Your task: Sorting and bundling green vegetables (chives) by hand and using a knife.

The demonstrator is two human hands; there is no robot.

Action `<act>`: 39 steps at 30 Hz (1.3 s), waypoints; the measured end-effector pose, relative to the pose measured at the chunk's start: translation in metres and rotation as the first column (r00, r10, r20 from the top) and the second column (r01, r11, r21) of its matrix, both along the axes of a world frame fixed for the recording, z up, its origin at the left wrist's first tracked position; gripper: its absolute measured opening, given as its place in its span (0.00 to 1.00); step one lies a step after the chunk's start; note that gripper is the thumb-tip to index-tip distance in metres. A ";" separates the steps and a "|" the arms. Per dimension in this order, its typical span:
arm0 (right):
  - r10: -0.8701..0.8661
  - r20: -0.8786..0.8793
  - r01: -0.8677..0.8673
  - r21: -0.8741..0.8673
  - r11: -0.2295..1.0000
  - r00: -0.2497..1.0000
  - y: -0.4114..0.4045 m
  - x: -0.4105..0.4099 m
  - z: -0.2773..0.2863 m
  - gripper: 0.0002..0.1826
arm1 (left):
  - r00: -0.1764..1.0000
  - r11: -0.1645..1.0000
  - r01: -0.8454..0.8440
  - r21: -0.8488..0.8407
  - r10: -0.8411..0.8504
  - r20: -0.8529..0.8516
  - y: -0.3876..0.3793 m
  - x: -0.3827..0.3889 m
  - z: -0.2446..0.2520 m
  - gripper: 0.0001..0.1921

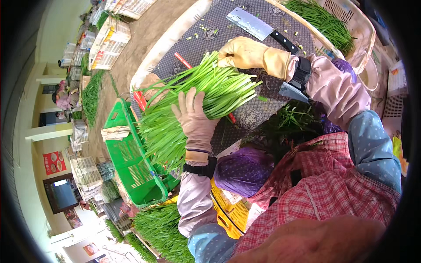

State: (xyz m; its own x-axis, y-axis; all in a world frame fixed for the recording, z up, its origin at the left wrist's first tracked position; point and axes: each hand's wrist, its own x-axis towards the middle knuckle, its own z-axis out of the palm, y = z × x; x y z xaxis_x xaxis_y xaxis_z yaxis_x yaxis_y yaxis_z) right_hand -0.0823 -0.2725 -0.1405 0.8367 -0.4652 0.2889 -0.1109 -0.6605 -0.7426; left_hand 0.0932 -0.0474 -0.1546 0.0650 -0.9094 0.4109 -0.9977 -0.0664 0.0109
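A thick bundle of garlic chives (227,88) lies across a patterned dark cloth (210,33) on the work table, pale stem ends toward the right. My left hand (195,118), in a thin pinkish glove, rests flat on top of the bundle with fingers spread. My right hand (241,54), in a yellow rubber glove, has its fingers bent against the upper stems; whether it pinches any is unclear. Red strips (183,60) show at the edges of the bundle. A cleaver (253,24) with a black handle lies beyond my right hand. A tan glove-like shape (154,87) is partly hidden behind the leaves.
A green plastic basket (131,154) with a cloth over its rim stands left of the table. More chives lie in a pale crate (358,42) at upper right and in a pile (164,227) below. A yellow crate (232,213) sits beside me. Stacked white crates (110,42) line the floor.
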 end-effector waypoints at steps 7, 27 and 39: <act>-0.355 0.124 0.336 0.149 0.930 0.927 -0.007 -0.009 0.012 0.15 | 1.000 0.999 -0.027 0.036 0.027 -0.004 0.000 -0.005 0.007 0.46; -0.044 -0.040 0.056 0.393 0.918 0.998 0.010 -0.004 -0.015 0.27 | 0.999 0.997 -0.037 0.071 0.038 -0.006 -0.004 -0.007 0.009 0.54; -0.617 -0.474 0.477 -0.391 0.787 0.628 -0.027 -0.125 -0.016 0.39 | 0.764 0.855 0.033 0.517 0.312 -0.565 -0.060 0.041 0.068 0.50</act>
State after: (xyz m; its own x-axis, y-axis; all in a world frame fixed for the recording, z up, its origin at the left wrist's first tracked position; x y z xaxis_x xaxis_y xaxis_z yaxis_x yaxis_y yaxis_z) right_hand -0.2072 -0.2998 -0.1568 0.4809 -0.8767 0.0131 -0.8413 -0.4657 -0.2745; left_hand 0.1339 -0.1079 -0.0864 0.2845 -0.9275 -0.2426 -0.7572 -0.3726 0.5365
